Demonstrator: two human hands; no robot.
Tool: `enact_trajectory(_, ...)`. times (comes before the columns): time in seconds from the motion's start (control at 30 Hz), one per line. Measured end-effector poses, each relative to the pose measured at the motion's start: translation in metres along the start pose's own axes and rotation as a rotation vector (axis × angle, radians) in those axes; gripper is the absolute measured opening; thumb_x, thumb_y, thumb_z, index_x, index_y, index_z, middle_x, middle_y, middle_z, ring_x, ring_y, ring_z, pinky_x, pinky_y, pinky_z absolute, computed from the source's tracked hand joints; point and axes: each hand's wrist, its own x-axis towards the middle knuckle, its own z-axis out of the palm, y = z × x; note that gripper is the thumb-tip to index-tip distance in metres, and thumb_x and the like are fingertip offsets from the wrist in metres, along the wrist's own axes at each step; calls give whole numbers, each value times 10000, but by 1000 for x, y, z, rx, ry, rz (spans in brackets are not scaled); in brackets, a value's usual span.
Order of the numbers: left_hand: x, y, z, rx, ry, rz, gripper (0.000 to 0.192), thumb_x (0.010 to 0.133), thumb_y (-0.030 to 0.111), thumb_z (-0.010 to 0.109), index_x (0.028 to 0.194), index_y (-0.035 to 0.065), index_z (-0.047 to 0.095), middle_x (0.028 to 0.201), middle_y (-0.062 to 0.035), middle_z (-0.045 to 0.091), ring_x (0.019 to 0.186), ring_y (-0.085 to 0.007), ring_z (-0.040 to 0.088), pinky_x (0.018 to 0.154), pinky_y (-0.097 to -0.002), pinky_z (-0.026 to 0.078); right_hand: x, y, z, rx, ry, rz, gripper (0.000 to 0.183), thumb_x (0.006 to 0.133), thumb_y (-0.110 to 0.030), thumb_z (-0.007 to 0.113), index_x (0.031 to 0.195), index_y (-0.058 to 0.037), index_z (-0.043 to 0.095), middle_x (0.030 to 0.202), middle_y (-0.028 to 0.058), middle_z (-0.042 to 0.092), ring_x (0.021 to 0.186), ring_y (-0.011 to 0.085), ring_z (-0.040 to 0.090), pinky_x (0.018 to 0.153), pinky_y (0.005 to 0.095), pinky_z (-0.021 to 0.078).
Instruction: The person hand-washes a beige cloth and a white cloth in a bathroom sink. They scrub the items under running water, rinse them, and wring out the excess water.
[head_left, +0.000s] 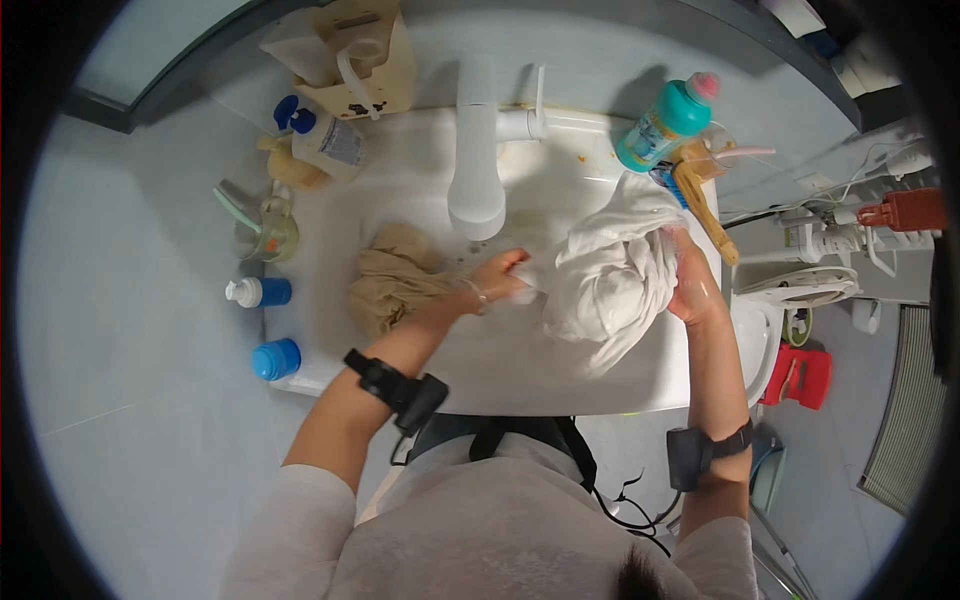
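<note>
A bunched, wet white cloth (611, 281) hangs over the right part of the white washbasin (495, 382). My right hand (694, 281) grips its right side, fingers partly hidden behind the folds. Left of the bundle, below the faucet's spout, my left hand (499, 281) is closed on a blurred white piece, seemingly an end of the same cloth. Its link to the bundle is unclear. A crumpled beige cloth (397, 277) lies in the basin's left side, beside my left wrist. The white faucet (478, 165) reaches out between the two cloths.
Along the left rim stand a pump bottle (334, 146), a cup with a toothbrush (270, 232) and two blue containers (268, 292) (276, 360). At the back right are a teal bottle (664, 124) and a wooden-handled brush (705, 214). A toilet (757, 345) stands to the right.
</note>
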Motion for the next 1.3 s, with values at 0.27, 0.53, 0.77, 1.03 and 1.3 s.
enact_trajectory(0.27, 5, -24, -73, -7, 400, -262, 527, 812, 297, 631, 1266, 94, 459, 1265, -139, 478, 1170, -258, 454, 971, -352, 377, 75, 86, -93, -588, 297, 26, 476, 829, -215, 583, 1233, 5, 461, 1145, 158, 558, 1038, 243, 556, 886, 325, 450)
enact_trajectory(0.53, 59, -53, 20, 1142, 619, 177, 595, 794, 282, 618, 1337, 165, 402, 1270, -196, 476, 1213, -340, 406, 1013, -411, 333, 87, 179, -45, -1872, 153, -322, 487, 815, -250, 590, 1284, -209, 466, 1367, 229, 338, 1222, 384, 387, 1009, 365, 346)
enact_trajectory(0.77, 66, -96, -3, -160, 359, -273, 441, 835, 283, 569, 1257, 187, 487, 1231, -93, 499, 1098, -238, 484, 875, -367, 433, 104, 156, -67, -1342, 491, -263, 480, 839, -350, 584, 1252, -121, 496, 1295, 218, 410, 1012, 295, 568, 882, 383, 440)
enact_trajectory(1.03, 52, -76, 23, -1123, -63, -77, 446, 907, 433, 467, 1192, 94, 521, 1109, -68, 575, 1023, -172, 541, 834, -319, 468, 51, 195, 78, -1095, 124, -516, 409, 771, -293, 643, 1129, -117, 553, 1109, 207, 505, 910, 355, 581, 757, 409, 482)
enact_trajectory(1.3, 19, -37, 42, -847, 79, -280, 646, 889, 551, 418, 1303, 56, 404, 1271, -102, 479, 1137, -190, 471, 897, -342, 435, 97, 140, 11, -1358, 353, -319, 372, 890, -375, 473, 998, -39, 590, 985, 199, 601, 876, 358, 602, 775, 431, 487)
